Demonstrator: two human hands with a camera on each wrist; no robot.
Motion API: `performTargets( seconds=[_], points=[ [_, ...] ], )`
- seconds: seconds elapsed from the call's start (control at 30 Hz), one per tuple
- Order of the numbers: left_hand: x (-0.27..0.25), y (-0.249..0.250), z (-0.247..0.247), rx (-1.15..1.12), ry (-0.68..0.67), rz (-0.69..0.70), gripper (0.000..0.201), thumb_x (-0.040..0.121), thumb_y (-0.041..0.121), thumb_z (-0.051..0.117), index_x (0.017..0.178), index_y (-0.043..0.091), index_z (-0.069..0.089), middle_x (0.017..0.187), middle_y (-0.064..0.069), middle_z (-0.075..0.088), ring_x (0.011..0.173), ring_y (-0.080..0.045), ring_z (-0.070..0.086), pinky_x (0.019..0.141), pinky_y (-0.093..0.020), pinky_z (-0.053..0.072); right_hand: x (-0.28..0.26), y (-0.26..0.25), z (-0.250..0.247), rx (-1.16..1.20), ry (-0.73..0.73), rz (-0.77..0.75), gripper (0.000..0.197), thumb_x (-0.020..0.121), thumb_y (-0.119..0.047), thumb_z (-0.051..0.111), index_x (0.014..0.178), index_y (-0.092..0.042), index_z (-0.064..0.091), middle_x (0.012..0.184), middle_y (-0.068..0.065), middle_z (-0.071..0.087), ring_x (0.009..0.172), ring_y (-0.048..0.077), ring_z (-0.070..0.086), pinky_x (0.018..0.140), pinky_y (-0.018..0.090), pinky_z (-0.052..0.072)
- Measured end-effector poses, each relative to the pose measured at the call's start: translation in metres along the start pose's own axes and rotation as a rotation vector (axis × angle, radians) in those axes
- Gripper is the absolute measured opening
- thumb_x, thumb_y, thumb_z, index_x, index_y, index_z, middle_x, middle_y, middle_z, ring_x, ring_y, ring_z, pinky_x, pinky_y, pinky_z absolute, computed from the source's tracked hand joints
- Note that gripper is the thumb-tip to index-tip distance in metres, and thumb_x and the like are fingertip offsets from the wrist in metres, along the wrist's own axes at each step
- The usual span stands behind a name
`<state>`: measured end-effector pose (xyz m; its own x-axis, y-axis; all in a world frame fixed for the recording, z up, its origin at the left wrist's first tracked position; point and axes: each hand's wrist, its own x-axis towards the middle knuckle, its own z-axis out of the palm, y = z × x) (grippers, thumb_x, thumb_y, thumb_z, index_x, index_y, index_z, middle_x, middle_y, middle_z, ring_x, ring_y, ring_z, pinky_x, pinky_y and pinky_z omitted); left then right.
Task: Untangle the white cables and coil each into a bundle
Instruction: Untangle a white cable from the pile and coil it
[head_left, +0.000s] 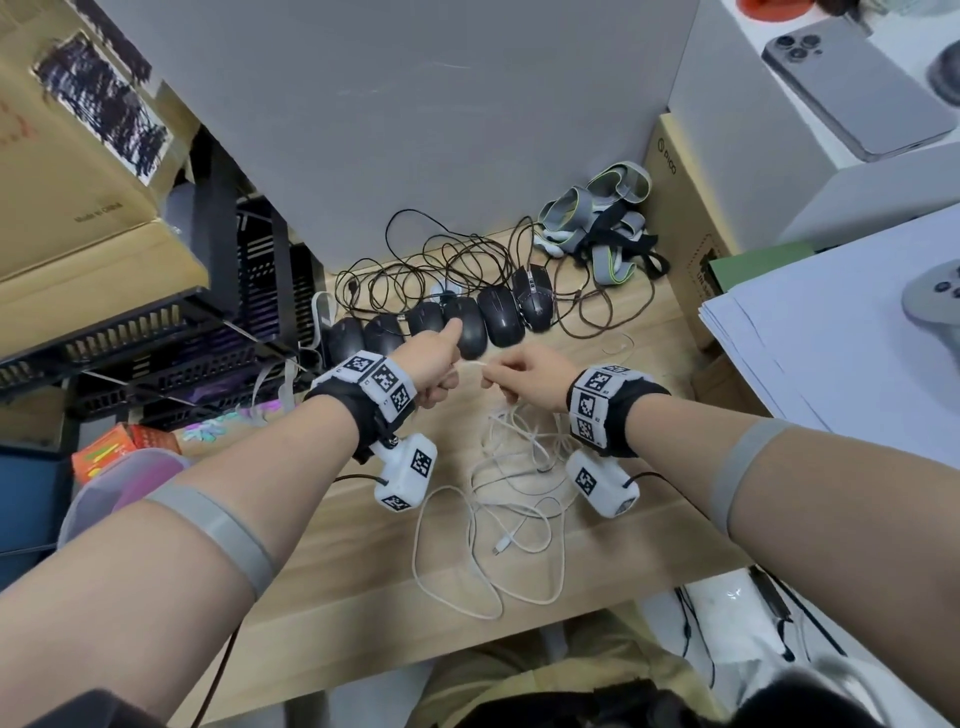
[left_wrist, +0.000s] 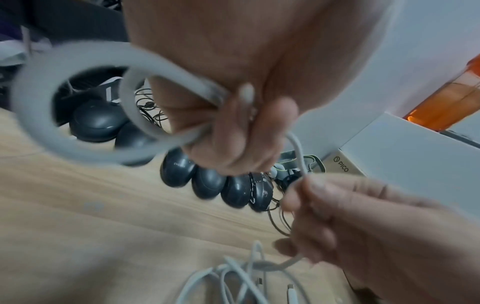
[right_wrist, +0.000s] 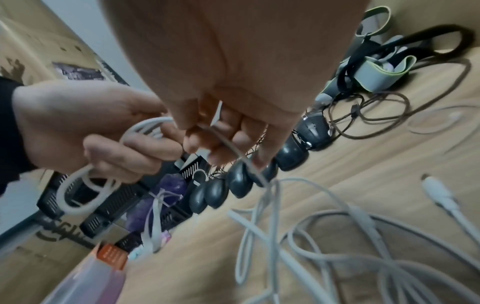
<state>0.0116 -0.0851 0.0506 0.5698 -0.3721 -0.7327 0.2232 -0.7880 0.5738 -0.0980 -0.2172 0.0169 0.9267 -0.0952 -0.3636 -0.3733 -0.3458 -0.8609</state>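
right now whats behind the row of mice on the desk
Behind the mice lies a tangle of their dark cords on the wood, then the grey wall panel. The left hand covers part of the row, so nothing shows there.

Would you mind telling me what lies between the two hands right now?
A short span of white cable runs from the left hand, which grips small coils, to the right hand, which pinches it; clearest in the left wrist view.

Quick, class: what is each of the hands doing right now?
Left hand: grips loops of a white cable.
Right hand: pinches the same cable.
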Motion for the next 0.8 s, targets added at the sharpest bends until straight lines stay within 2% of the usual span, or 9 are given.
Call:
performTargets(
  seconds=[0.07, 0.13, 0.3, 0.37, 0.47, 0.57, 0.67, 0.73, 0.8],
  points=[
    [-0.004, 0.002, 0.003, 0.001, -0.03, 0.016, 0.059, 0.105, 0.048, 0.021, 0.073, 0.007, 0.049, 0.043, -0.004, 0.049, 0.029, -0.016, 0.044, 0.035, -0.017, 0.034, 0.001, -0.011, 0.001, -0.016, 0.054, -0.092, 0.024, 0.094, -0.025, 0.06, 0.082, -0.011, 0.075, 0.053, -0.01, 0.054, 0.046, -0.001, 0.045, 0.051, 0.012, 0.038],
    [-0.005, 0.003, 0.007, -0.021, -0.046, 0.043, 0.063, 0.107, 0.046, 0.021, 0.072, 0.003, 0.049, 0.043, -0.007, 0.05, 0.029, -0.016, 0.047, 0.034, -0.017, 0.037, 0.008, -0.023, 0.002, -0.091, 0.028, -0.143, 0.023, 0.091, -0.024, 0.062, 0.076, -0.015, 0.077, 0.053, -0.009, 0.057, 0.045, 0.001, 0.046, 0.05, 0.01, 0.034],
    [-0.001, 0.002, 0.003, -0.195, -0.048, 0.018, 0.052, 0.105, 0.053, 0.028, 0.072, 0.015, 0.043, 0.049, 0.001, 0.033, 0.037, -0.011, 0.026, 0.04, -0.014, 0.021, 0.022, -0.038, -0.002, -0.209, 0.082, -0.129, 0.015, 0.082, -0.024, 0.067, 0.069, -0.018, 0.072, 0.054, -0.009, 0.055, 0.052, 0.005, 0.048, 0.059, 0.023, 0.04],
    [0.0, 0.005, -0.001, -0.275, -0.091, -0.017, 0.049, 0.104, 0.055, 0.03, 0.073, 0.019, 0.043, 0.054, 0.002, 0.027, 0.04, -0.008, 0.02, 0.04, -0.012, 0.016, 0.025, -0.033, 0.001, -0.066, 0.146, -0.093, 0.007, 0.078, -0.028, 0.07, 0.075, -0.022, 0.066, 0.059, -0.008, 0.059, 0.055, 0.007, 0.053, 0.059, 0.027, 0.045],
    [0.0, 0.006, -0.006, -0.293, -0.21, -0.072, 0.055, 0.103, 0.058, 0.027, 0.067, 0.019, 0.041, 0.048, 0.005, 0.026, 0.034, -0.007, 0.017, 0.035, -0.01, 0.015, 0.024, -0.018, 0.002, 0.177, 0.101, -0.011, 0.023, 0.077, -0.039, 0.067, 0.086, -0.02, 0.057, 0.065, -0.001, 0.066, 0.06, 0.016, 0.06, 0.066, 0.037, 0.052],
    [-0.002, 0.001, -0.009, -0.214, -0.303, -0.115, 0.052, 0.102, 0.058, 0.032, 0.067, 0.02, 0.038, 0.046, 0.007, 0.025, 0.032, -0.007, 0.018, 0.033, -0.012, 0.014, 0.012, -0.001, -0.004, -0.021, 0.027, 0.008, 0.029, 0.089, -0.046, 0.06, 0.089, -0.017, 0.059, 0.07, -0.003, 0.064, 0.055, 0.008, 0.054, 0.056, 0.024, 0.044],
    [-0.005, -0.005, -0.006, -0.092, -0.381, -0.152, 0.048, 0.1, 0.059, 0.039, 0.075, 0.019, 0.045, 0.05, 0.008, 0.024, 0.034, -0.006, 0.017, 0.033, -0.014, 0.013, 0.009, 0.007, -0.006, -0.079, 0.038, -0.028, 0.024, 0.096, -0.035, 0.054, 0.088, -0.013, 0.06, 0.069, -0.005, 0.054, 0.057, 0.008, 0.048, 0.056, 0.024, 0.039],
    [-0.007, -0.006, -0.004, -0.083, -0.398, -0.124, 0.047, 0.098, 0.061, 0.042, 0.075, 0.02, 0.045, 0.05, 0.008, 0.023, 0.035, -0.006, 0.017, 0.035, -0.013, 0.011, 0.014, 0.005, -0.008, 0.006, 0.068, -0.059, 0.018, 0.095, -0.024, 0.052, 0.079, -0.02, 0.058, 0.069, -0.007, 0.051, 0.062, 0.009, 0.046, 0.063, 0.029, 0.039],
    [-0.009, -0.001, -0.005, -0.169, -0.413, -0.074, 0.047, 0.099, 0.06, 0.042, 0.069, 0.023, 0.04, 0.049, 0.009, 0.023, 0.034, -0.005, 0.017, 0.034, -0.013, 0.011, 0.017, 0.003, -0.012, 0.059, 0.087, -0.066, 0.021, 0.092, -0.017, 0.049, 0.075, -0.027, 0.056, 0.069, -0.005, 0.051, 0.064, 0.012, 0.047, 0.065, 0.033, 0.041]
  ],
)
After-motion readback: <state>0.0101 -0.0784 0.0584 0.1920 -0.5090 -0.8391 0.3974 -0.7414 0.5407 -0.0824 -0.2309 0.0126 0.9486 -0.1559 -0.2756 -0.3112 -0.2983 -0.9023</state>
